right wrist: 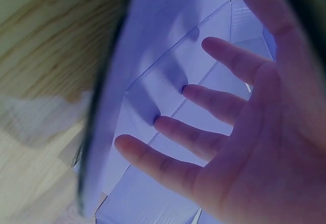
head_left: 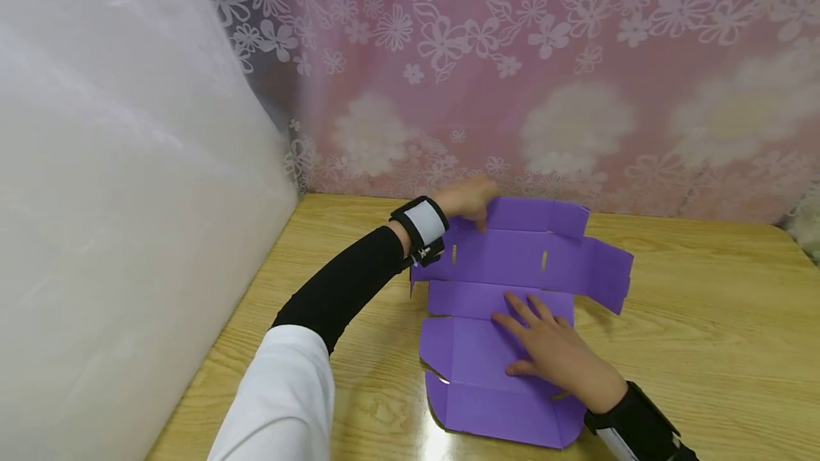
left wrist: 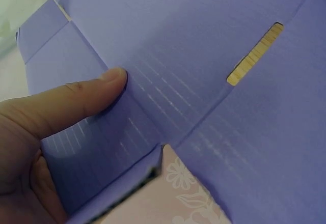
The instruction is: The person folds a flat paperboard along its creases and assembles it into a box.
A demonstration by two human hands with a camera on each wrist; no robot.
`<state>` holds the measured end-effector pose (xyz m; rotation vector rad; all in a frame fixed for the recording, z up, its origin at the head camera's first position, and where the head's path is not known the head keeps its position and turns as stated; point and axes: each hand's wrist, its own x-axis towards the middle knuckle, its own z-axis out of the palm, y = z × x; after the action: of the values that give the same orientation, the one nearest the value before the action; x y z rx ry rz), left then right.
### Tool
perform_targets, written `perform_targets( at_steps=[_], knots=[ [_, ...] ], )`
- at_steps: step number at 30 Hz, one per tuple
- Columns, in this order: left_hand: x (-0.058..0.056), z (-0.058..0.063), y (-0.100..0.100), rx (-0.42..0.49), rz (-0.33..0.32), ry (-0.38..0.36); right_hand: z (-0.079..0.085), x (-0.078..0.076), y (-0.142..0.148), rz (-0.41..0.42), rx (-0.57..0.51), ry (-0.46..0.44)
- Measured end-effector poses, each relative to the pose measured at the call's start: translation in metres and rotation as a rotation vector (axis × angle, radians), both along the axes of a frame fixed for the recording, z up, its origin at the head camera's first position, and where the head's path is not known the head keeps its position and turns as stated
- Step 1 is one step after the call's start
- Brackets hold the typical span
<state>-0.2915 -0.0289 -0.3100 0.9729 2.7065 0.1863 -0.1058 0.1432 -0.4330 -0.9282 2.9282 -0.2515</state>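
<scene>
A flat-cut purple cardboard box (head_left: pixel 483 351), unfolded with creases and side flaps, lies on the table, its far panel raised. At its far left edge my left hand (head_left: pixel 468 199) grips the far flap (head_left: pixel 522 215). The left wrist view shows the thumb (left wrist: pixel 97 94) pressed on the flap's inner face, the other fingers mostly hidden behind the board. My right hand (head_left: pixel 556 356) rests with spread, fairly straight fingers on the middle panels. In the right wrist view its fingertips (right wrist: pixel 191 90) meet the board near a crease. Narrow slots (head_left: pixel 544 260) pierce the far panel.
Beneath the cardboard is a wood-grain table (head_left: pixel 705 319). A pink floral curtain (head_left: pixel 487 91) hangs along the back edge, and a white sheet (head_left: pixel 128 162) stands along the left side. A side flap (head_left: pixel 611 276) sticks out to the right.
</scene>
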Motion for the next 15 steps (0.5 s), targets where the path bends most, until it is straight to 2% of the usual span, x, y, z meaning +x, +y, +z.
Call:
perform_targets(
  at_steps=[9, 15],
  knots=[
    [0.0001, 0.0004, 0.0005, -0.002, -0.011, -0.005, -0.0007, -0.0041, -0.0005, 0.004, 0.01, -0.04],
    [0.0035, -0.0002, 0.0004, -0.01, -0.03, 0.032, -0.0033, -0.007, 0.0, 0.019, -0.005, -0.044]
  ],
)
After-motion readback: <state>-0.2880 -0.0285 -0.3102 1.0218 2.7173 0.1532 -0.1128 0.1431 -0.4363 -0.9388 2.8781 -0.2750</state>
